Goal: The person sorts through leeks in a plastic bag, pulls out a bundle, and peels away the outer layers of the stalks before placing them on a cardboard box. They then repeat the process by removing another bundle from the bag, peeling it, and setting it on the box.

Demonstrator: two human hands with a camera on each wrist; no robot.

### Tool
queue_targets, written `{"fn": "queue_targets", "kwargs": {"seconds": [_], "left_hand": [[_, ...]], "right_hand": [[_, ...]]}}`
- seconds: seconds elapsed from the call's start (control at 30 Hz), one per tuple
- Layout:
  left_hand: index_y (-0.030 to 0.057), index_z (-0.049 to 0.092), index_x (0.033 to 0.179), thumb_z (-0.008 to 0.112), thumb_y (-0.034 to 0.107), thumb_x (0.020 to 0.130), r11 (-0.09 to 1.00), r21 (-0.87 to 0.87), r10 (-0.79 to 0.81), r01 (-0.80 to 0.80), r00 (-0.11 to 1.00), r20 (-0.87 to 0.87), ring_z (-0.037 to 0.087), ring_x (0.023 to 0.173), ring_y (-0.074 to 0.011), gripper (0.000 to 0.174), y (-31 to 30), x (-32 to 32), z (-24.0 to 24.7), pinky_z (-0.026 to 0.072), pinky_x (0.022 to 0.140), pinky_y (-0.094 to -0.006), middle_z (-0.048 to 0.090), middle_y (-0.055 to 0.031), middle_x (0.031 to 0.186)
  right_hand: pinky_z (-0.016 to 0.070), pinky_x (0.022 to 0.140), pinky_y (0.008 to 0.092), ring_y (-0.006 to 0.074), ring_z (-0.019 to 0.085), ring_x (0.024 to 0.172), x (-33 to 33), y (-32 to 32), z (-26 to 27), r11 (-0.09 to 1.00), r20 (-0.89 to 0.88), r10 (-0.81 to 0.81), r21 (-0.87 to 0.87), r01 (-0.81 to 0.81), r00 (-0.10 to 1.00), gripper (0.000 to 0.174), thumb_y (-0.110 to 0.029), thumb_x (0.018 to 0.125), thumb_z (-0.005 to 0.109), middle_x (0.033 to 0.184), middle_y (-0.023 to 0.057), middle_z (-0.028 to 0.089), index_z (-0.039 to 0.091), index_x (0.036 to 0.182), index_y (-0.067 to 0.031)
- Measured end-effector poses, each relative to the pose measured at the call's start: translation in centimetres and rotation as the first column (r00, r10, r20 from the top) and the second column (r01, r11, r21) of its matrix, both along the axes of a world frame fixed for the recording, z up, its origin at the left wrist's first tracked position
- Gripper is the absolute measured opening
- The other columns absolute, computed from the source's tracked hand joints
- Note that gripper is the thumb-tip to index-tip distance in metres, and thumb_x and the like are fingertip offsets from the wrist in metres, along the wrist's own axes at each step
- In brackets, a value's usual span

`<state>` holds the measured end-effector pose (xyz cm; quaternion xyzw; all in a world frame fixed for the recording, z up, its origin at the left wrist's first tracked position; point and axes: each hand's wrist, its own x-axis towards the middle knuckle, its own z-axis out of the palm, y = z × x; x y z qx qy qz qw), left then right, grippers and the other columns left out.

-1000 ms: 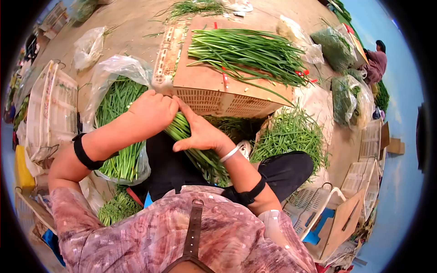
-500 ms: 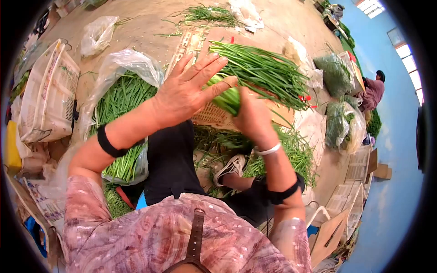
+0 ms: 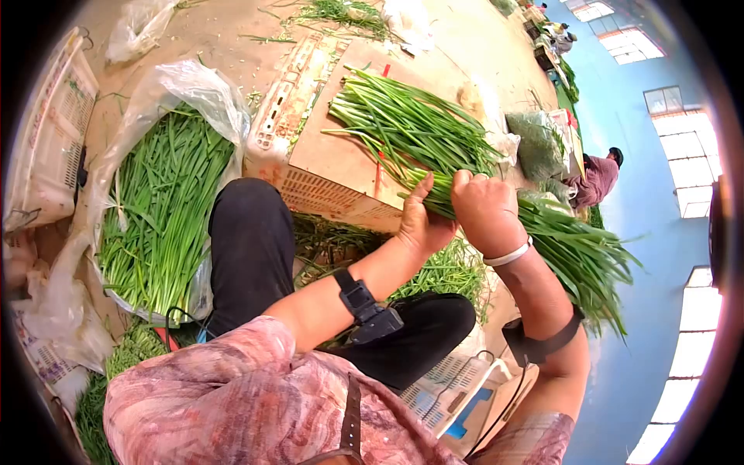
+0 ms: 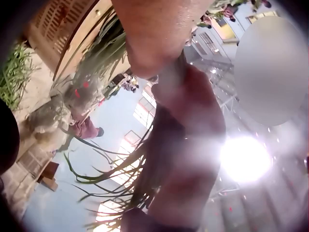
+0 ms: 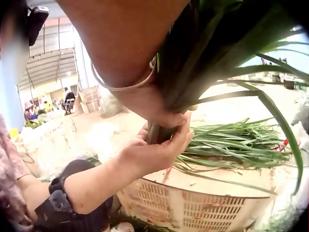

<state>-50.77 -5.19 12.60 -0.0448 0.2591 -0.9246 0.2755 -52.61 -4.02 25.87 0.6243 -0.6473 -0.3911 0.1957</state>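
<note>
A bunch of garlic chives (image 3: 577,244) is held up at the right front of the board, its leaves trailing to the right. My right hand (image 3: 487,213) grips it around the stems, a white bangle on that wrist. Close beside it, my left hand (image 3: 426,223) holds the stem end, thumb up along the near side. In the right wrist view the left hand's fingers (image 5: 169,147) curl round the stems. Behind, more chives (image 3: 411,116) lie spread on a brown board (image 3: 325,151) over an upturned plastic crate (image 3: 333,194).
On the left a clear plastic bag (image 3: 221,93) is packed with chives (image 3: 167,201). Loose greens (image 3: 446,275) lie in front of the crate. My knee (image 3: 252,232) is between bag and crate. Farther right are stuffed bags (image 3: 535,143) and another person (image 3: 597,178).
The bunch has come up from my lap and across to the right. My left hand, spread beside it half a second ago, now holds its stem end. The head view has swung right.
</note>
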Motion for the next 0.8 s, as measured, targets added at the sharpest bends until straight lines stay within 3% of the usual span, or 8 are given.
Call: {"fn": "queue_targets", "kwargs": {"seconds": [0.07, 0.2, 0.3, 0.37, 0.5, 0.6, 0.73, 0.8], "left_hand": [[0.0058, 0.047, 0.122, 0.052, 0.043, 0.084, 1.000, 0.014, 0.011, -0.010, 0.994, -0.108, 0.048, 0.114, -0.0290, 0.054, -0.2, -1.2, -0.9, 0.0348, 0.100, -0.0443, 0.051, -0.0125, 0.124], [0.0043, 0.044, 0.126, 0.045, 0.053, 0.085, 0.980, 0.200, 0.035, 0.004, 0.981, -0.189, 0.045, 0.117, -0.0315, 0.063, -1.6, -3.5, -3.7, 0.0318, 0.103, -0.0467, 0.048, -0.0146, 0.127], [0.0049, 0.047, 0.122, 0.051, 0.052, 0.083, 0.945, 0.318, -0.049, 0.077, 0.994, -0.097, 0.046, 0.116, -0.0291, 0.061, -2.0, -3.9, -4.4, 0.0330, 0.102, -0.0450, 0.050, -0.0135, 0.125], [0.0067, 0.054, 0.112, 0.059, 0.043, 0.082, 0.975, 0.220, 0.016, 0.032, 0.977, -0.213, 0.050, 0.110, -0.0255, 0.047, -1.1, -5.7, -6.1, 0.0372, 0.098, -0.0420, 0.056, -0.0114, 0.115], [0.0086, 0.056, 0.101, 0.061, 0.016, 0.079, 0.999, 0.005, 0.053, -0.054, 0.995, 0.083, 0.057, 0.097, -0.0215, 0.024, 0.2, -4.2, -2.7, 0.0421, 0.093, -0.0373, 0.063, -0.0072, 0.094], [0.0055, 0.056, 0.100, 0.061, 0.006, 0.078, 0.976, -0.218, 0.097, -0.026, 0.942, 0.321, 0.060, 0.086, -0.0190, 0.023, 1.1, -1.0, 1.3, 0.0481, 0.081, -0.0333, 0.062, -0.0063, 0.085], [0.0033, 0.057, 0.097, 0.063, 0.000, 0.076, 0.918, -0.396, 0.215, 0.036, 0.792, 0.571, 0.059, 0.080, -0.0154, 0.023, 2.2, 1.2, 0.7, 0.0495, 0.075, -0.0295, 0.059, -0.0036, 0.086], [0.0037, 0.056, 0.097, 0.063, 0.001, 0.077, 0.925, -0.379, 0.238, -0.022, 0.811, 0.535, 0.059, 0.079, -0.0157, 0.021, 1.7, 1.7, -0.6, 0.0494, 0.074, -0.0295, 0.059, -0.0040, 0.086]], "right_hand": [[0.0470, 0.066, 0.0523, 0.0241, 0.065, 0.079, 0.1, -2.1, -0.5, 0.973, -0.067, -0.129, 0.183, 0.139, 0.989, 0.033, -0.021, 0.081, 0.057, 0.091, 0.0085, 0.065, 0.055, 0.108, -0.0014], [0.0440, 0.074, 0.0544, 0.0262, 0.061, 0.096, -1.4, -5.6, -5.7, 0.894, -0.194, -0.194, 0.370, 0.255, 0.962, 0.042, -0.022, 0.085, 0.054, 0.113, 0.0095, 0.059, 0.049, 0.121, -0.0006], [0.0446, 0.077, 0.0522, 0.0284, 0.062, 0.091, -3.7, -5.6, -6.9, 0.884, -0.137, -0.232, 0.383, 0.268, 0.963, 0.041, -0.019, 0.084, 0.055, 0.110, 0.0099, 0.060, 0.049, 0.119, 0.0007], [0.0464, 0.076, 0.0452, 0.0273, 0.063, 0.087, -4.7, -3.5, -6.0, 0.938, -0.012, -0.212, 0.277, 0.207, 0.977, 0.035, -0.015, 0.083, 0.053, 0.100, 0.0101, 0.062, 0.051, 0.116, -0.0016], [0.0448, 0.072, 0.0406, 0.0289, 0.059, 0.085, -5.5, 2.0, -3.6, 0.961, 0.293, -0.261, -0.006, 0.275, 0.920, 0.051, -0.012, 0.076, 0.058, 0.092, 0.0122, 0.061, 0.041, 0.124, -0.0029], [0.0438, 0.072, 0.0408, 0.0326, 0.057, 0.085, -3.7, 6.7, -4.2, 0.890, 0.609, 0.010, -0.366, 0.270, 0.793, 0.077, -0.010, 0.059, 0.074, 0.103, 0.0180, 0.057, 0.037, 0.126, -0.0015], [0.0460, 0.079, 0.0409, 0.0385, 0.057, 0.092, -1.5, 8.9, -8.7, 0.724, 0.875, 0.181, -0.427, 0.541, 0.449, 0.078, -0.006, 0.058, 0.073, 0.103, 0.0187, 0.057, 0.038, 0.128, -0.0082], [0.0479, 0.074, 0.0414, 0.0387, 0.059, 0.088, -1.6, 8.2, -9.2, 0.760, 0.872, 0.103, -0.379, 0.528, 0.478, 0.072, -0.006, 0.061, 0.071, 0.101, 0.0196, 0.059, 0.040, 0.126, -0.0090]]}}
